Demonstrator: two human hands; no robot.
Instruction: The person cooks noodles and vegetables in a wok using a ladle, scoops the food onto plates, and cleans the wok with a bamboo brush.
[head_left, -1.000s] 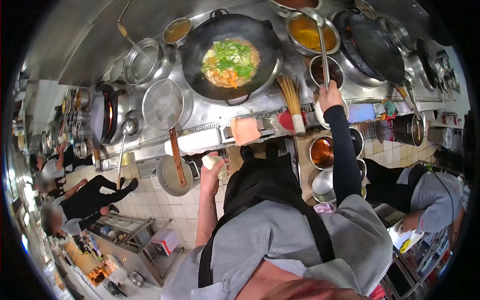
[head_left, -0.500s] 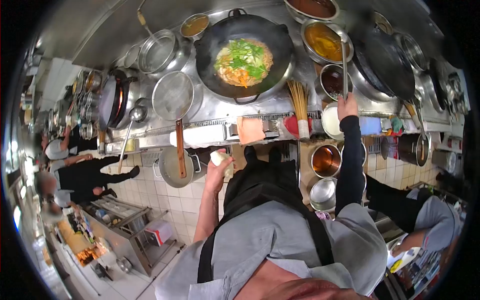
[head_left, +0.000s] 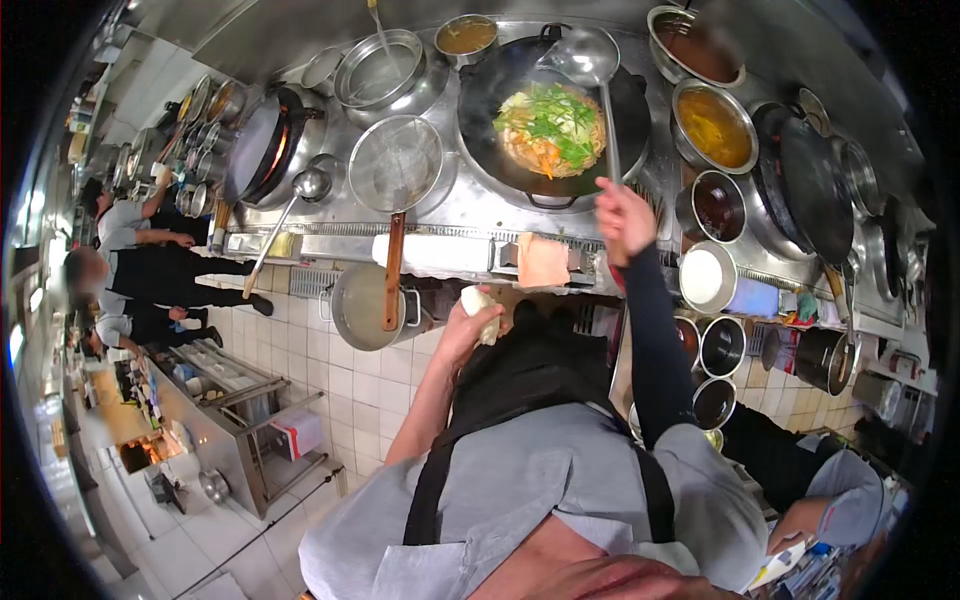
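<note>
My right hand [head_left: 626, 222] is closed around the handle of a metal ladle [head_left: 611, 130], one finger laid along it. The ladle's bowl hangs over the far right part of a black wok [head_left: 482, 135]. Inside the wok is a mound of food [head_left: 550, 128] with shredded greens, orange strips and what look like noodles. My left hand [head_left: 463, 333] is closed on a bunched white cloth [head_left: 483, 312], held low in front of the counter. A folded orange cloth [head_left: 543, 260] lies on the counter edge between my hands.
A mesh strainer [head_left: 396, 165] with a wooden handle lies left of the wok. To the right stand a bowl of yellow oil [head_left: 715, 127], a dark sauce pot [head_left: 718, 207] and a container of white contents [head_left: 706, 278]. Another wok [head_left: 815, 190] stands farther right. Co-workers [head_left: 165, 260] are at the left.
My right hand has swung left from the sauce containers, bringing the ladle over the wok. My left hand still holds the white cloth. The whole view has shifted slightly.
</note>
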